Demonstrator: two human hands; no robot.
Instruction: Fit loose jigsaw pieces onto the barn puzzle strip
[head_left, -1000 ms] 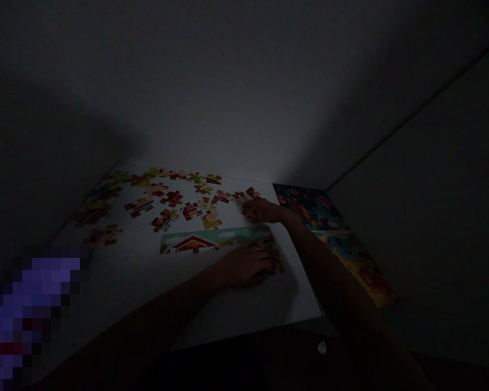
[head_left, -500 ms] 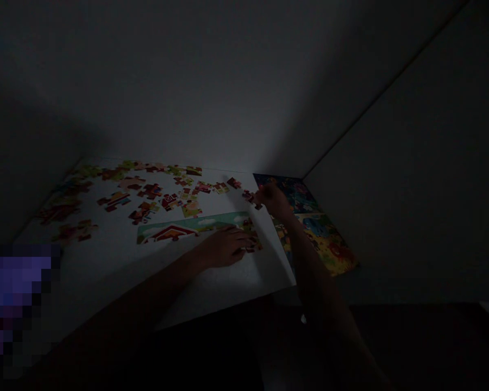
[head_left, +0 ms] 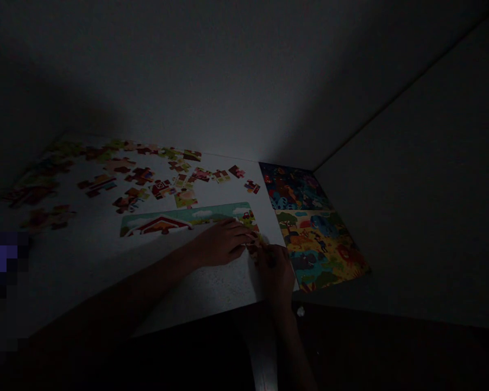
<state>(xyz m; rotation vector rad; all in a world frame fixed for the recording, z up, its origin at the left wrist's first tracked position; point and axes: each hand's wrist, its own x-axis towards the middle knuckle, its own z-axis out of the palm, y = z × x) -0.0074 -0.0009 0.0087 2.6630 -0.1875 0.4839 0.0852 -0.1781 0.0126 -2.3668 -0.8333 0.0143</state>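
Observation:
A partly joined jigsaw puzzle [head_left: 212, 212] lies on the white table, showing a green-blue sky, a red-roofed barn and a strip down its right side. My left hand [head_left: 218, 243] rests flat over its right part, fingers stretched toward that strip. Close by, my right hand [head_left: 276, 271] is closed in a pinch at the strip's lower end. It holds a puzzle piece, mostly hidden by the fingers; whether the piece is joined to the strip I cannot tell. Beyond the hands lie two loose pieces, one dark red [head_left: 237, 171] and one patterned brown [head_left: 251, 187].
Several loose puzzle pieces [head_left: 139, 175] spread over the left and back of the white table [head_left: 212, 288]. To the right lies a picture sheet with a dark scene [head_left: 297, 187] above a yellow animal scene [head_left: 321, 244]. A wall [head_left: 179, 81] rises behind. The light is dim.
My right hand has moved from the loose pieces at the back toward me, down to the puzzle's right strip, bringing a piece along. My left hand stays on the puzzle. The view has shifted slightly.

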